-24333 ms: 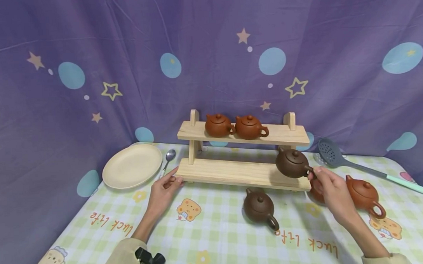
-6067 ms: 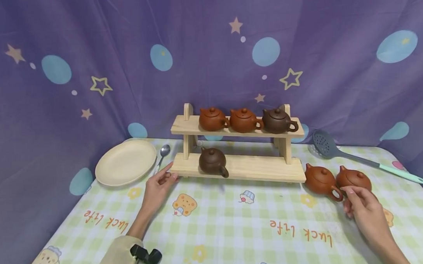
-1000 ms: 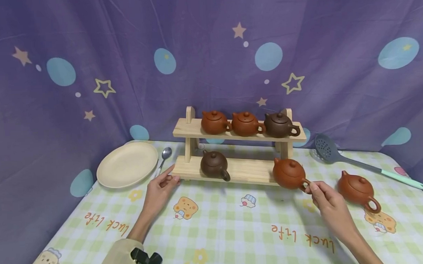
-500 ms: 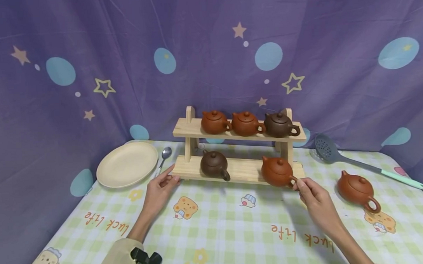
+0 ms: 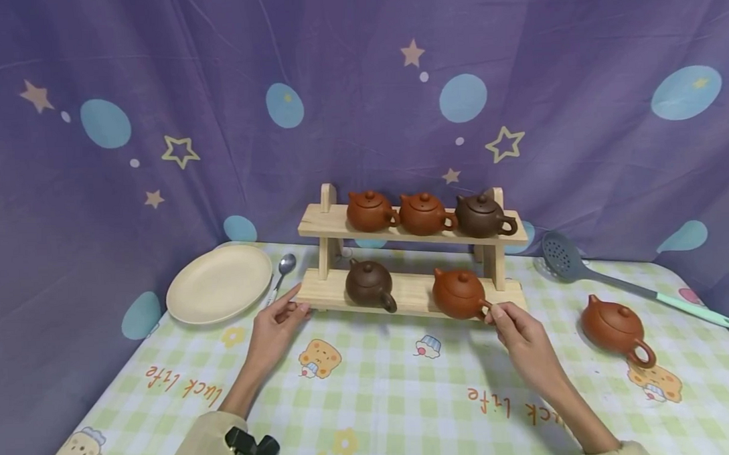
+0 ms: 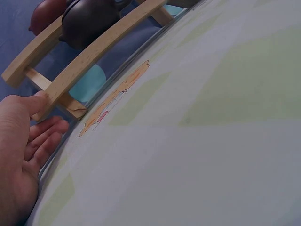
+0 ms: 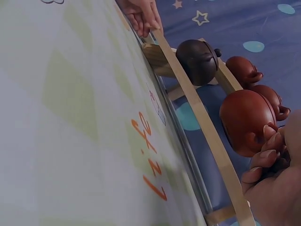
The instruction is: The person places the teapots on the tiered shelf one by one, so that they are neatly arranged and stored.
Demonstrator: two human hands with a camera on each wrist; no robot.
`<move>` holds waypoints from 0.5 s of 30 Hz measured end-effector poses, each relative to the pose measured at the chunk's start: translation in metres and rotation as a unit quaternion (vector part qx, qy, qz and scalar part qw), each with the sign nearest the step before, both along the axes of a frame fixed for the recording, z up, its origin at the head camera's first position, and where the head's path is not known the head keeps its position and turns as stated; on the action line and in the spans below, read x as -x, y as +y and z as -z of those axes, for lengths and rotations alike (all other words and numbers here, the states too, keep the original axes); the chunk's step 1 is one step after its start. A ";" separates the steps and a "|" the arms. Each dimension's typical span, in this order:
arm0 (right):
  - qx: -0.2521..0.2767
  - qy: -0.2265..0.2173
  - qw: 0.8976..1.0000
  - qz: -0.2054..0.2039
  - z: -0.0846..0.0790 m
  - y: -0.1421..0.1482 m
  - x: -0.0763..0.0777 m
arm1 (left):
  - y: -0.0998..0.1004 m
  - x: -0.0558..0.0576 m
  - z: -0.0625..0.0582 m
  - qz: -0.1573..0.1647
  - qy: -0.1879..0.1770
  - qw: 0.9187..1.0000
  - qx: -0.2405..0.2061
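My right hand pinches the handle of a reddish-brown teapot, which overlaps the right part of the lower board in the head view. In the right wrist view the fingers curl at that handle. My left hand grips the left end of the lower board of a two-tier wooden shelf, thumb above and fingers beneath, as the left wrist view shows. A dark brown teapot sits on the same board. Along the upper board stand two reddish teapots and a dark one.
Another reddish teapot stands on the checked tablecloth at the right. Behind it lies a grey slotted skimmer with a mint handle. Left of the shelf are a cream plate and a spoon. A purple curtain hangs behind.
Over the last second my right hand has moved the reddish teapot leftward along the lower board. Earlier, both dark teapots came onto the shelf. My left hand keeps its grip.
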State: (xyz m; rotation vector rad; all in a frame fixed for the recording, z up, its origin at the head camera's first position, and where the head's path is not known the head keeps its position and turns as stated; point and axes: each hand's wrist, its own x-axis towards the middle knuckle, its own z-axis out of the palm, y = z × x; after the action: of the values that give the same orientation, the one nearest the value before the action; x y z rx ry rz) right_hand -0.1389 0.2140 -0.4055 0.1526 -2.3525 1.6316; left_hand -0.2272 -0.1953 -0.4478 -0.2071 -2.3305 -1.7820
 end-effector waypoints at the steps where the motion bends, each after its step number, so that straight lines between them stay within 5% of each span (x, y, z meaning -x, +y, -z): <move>1: 0.002 -0.003 1.000 -0.001 0.000 -0.001 0.001 | 0.000 0.000 0.000 0.000 0.001 1.000 0.000; 15: 0.010 -0.019 1.000 -0.022 0.003 -0.016 0.009 | 0.000 -0.001 0.001 0.001 0.010 1.000 0.001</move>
State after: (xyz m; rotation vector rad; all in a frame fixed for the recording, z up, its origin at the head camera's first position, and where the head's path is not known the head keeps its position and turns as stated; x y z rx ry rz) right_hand -0.1483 0.1983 -0.4086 0.1723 -2.3760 1.6915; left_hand -0.2266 -0.1956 -0.4488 -0.2280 -2.3186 -1.7706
